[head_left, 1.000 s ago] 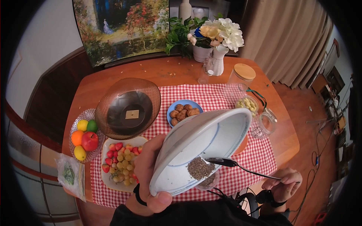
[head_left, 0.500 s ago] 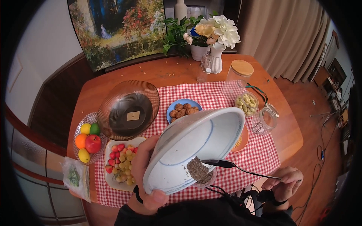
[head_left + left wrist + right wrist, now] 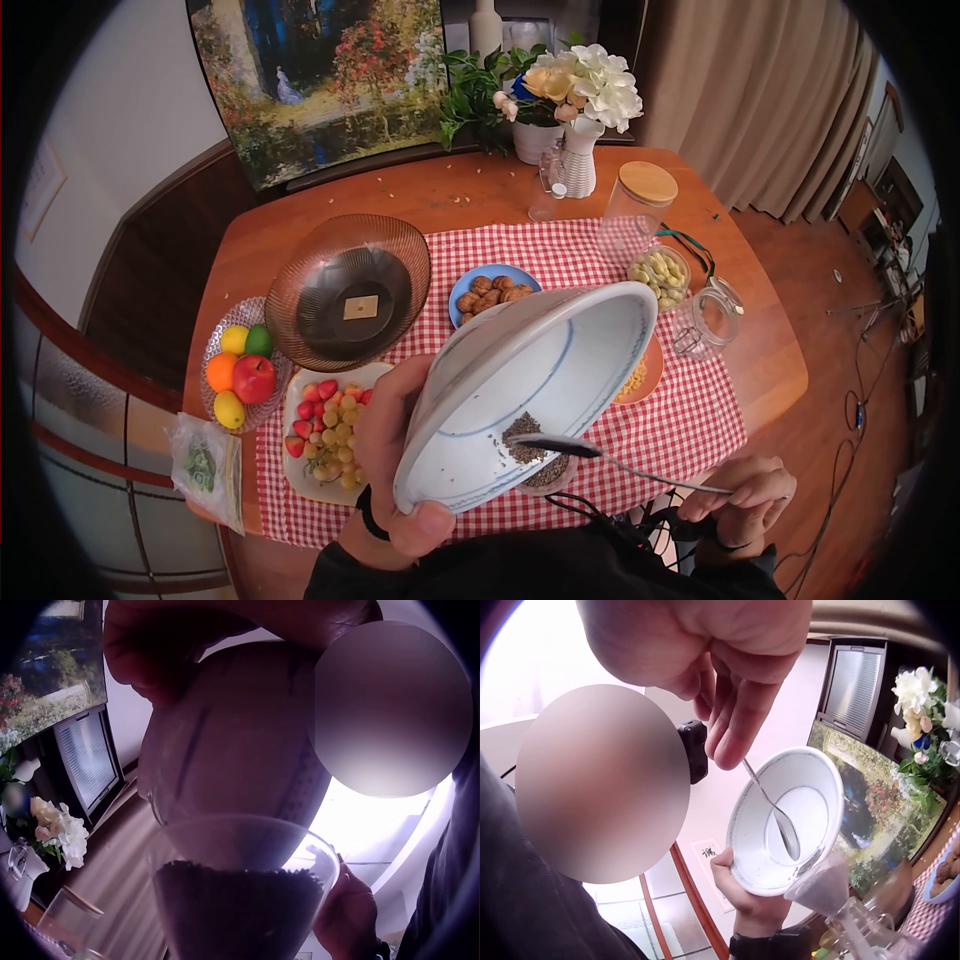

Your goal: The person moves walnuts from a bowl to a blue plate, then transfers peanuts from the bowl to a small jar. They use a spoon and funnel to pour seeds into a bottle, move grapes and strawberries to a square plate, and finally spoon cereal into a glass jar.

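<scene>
The left hand (image 3: 395,470) grips a white bowl with blue rings (image 3: 530,390) by its rim, thumb inside the lower edge and fingers curled round the outside, and holds it steeply tilted above the near edge of the table (image 3: 480,190). A small heap of dark seeds (image 3: 522,438) lies at the bowl's low side. The right hand (image 3: 740,495), off the table's near right corner, pinches the end of a long-handled spoon (image 3: 600,458) between thumb and fingers; the spoon's bowl rests against the seeds inside the bowl. Just under the bowl's lip stands a clear funnel (image 3: 240,892), already holding dark seeds; the right wrist view shows it seated in the neck of a glass vessel.

A red checked cloth (image 3: 690,400) covers the near half of the table. On it lie a blue plate of walnuts (image 3: 487,290), a plate of strawberries and grapes (image 3: 325,420), an amber glass dish (image 3: 348,292) and an open glass jar (image 3: 708,320). A glass plate of fruit (image 3: 240,365) sits at the left edge, a lidded jar (image 3: 636,210) and a white vase of flowers (image 3: 578,150) toward the far edge.
</scene>
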{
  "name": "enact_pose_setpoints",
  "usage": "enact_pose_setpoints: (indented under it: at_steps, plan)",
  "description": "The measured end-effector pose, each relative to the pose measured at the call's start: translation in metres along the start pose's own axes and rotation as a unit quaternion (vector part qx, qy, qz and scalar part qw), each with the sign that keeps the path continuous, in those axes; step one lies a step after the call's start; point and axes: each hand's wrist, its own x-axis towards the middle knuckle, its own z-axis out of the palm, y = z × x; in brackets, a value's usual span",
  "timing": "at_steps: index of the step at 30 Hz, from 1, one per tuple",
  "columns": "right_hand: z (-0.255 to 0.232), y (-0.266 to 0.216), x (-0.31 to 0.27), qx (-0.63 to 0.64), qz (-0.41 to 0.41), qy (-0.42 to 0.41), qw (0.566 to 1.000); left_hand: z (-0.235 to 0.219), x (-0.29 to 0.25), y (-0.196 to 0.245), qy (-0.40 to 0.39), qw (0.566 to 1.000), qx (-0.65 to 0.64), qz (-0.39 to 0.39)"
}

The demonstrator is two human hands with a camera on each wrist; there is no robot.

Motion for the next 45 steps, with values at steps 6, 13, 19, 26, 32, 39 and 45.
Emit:
enact_pose_setpoints:
  at_steps: [6, 13, 19, 26, 32, 39, 45]
  plan:
    - [0.007, -0.003, -0.004, 0.035, 0.0, -0.02, 0.999, 0.002, 0.001, 0.006, -0.013, 0.999, 0.029, -0.008]
    - [0.001, -0.001, -0.005, 0.027, -0.01, -0.048, 0.998, 0.002, 0.002, 0.001, -0.015, 0.997, 0.073, 0.032]
    - [-0.002, -0.005, -0.017, 0.004, 0.018, 0.033, 0.999, 0.011, -0.006, 0.0, 0.012, 1.0, 0.019, 0.01]
    - [0.001, -0.003, -0.008, 0.036, 0.004, -0.014, 0.999, 0.009, -0.007, 0.001, 0.026, 1.0, 0.014, -0.005]
    - [-0.006, -0.001, -0.007, 0.04, 0.0, -0.045, 0.998, 0.003, -0.002, 0.004, -0.026, 0.998, 0.06, 0.019]
    - [-0.005, -0.002, 0.0, 0.013, 0.0, -0.002, 1.0, 0.001, -0.004, 0.004, -0.024, 0.997, 0.059, 0.038]
    - [-0.01, 0.009, 0.002, 0.036, 0.042, 0.005, 0.998, -0.001, -0.004, 0.005, -0.019, 0.997, 0.058, 0.054]
